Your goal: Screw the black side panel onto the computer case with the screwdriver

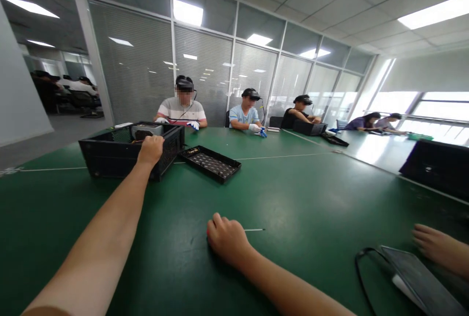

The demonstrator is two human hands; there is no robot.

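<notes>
A black computer case (117, 157) lies on the green table ahead and to the left, its upper side uncovered, with a grey metal box (146, 131) inside. My left hand (151, 150) reaches out to it and is closed at its near rim; the fingertips are hidden behind the hand. Lower down, my right hand (227, 238) rests on the tabletop, wrapped round a screwdriver (255, 229). The thin shaft sticks out to the right, and a bit of red handle shows at the left of the fist. Just right of the case sits a black front panel (212, 161).
Another person's hand (437, 247) is at the right edge, beside a dark flat device (421, 277) with a black cable (359, 267). A black box-like object (436, 167) stands further back. Several people sit across the green table (293, 199), one by another black case (309, 127).
</notes>
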